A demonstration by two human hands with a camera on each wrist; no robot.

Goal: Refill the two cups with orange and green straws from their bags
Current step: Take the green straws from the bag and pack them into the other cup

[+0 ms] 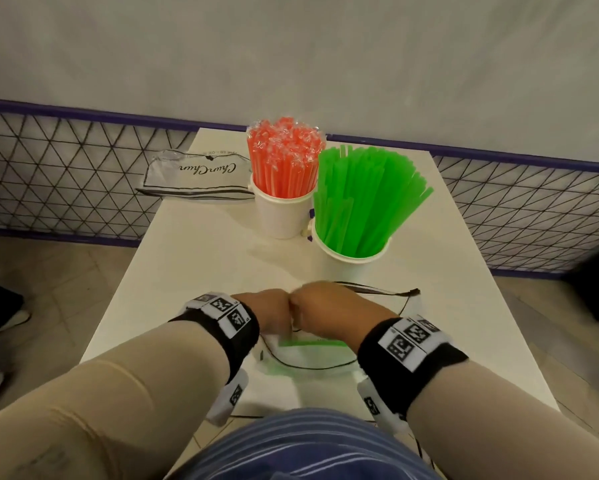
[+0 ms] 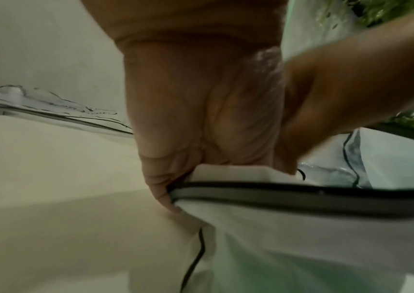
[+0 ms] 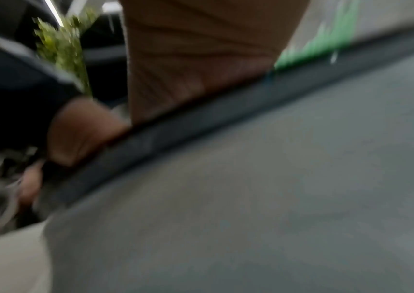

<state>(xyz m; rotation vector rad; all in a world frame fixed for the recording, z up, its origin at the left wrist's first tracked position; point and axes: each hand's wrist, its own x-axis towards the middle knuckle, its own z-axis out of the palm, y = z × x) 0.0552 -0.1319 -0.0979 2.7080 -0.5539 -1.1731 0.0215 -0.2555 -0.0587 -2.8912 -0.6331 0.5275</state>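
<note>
Both hands are meeting knuckle to knuckle at the near edge of the bench (image 1: 194, 258): the left hand (image 1: 268, 308) and the right hand (image 1: 329, 306) are each pinching the black-trimmed rim of the nearly empty green-straw bag (image 1: 308, 355), probably closing or flattening it now that its straws are out. In the left wrist view the left fingers (image 2: 160, 186) are curling round that dark seal strip. Farther off, the green straws (image 1: 364, 199) are fanning out of their white cup (image 1: 351, 268) on the right, touching the orange straws (image 1: 284, 157) standing packed in the left cup (image 1: 280, 216). At far left the other bag (image 1: 194, 178) is lying flat and spent.
</note>
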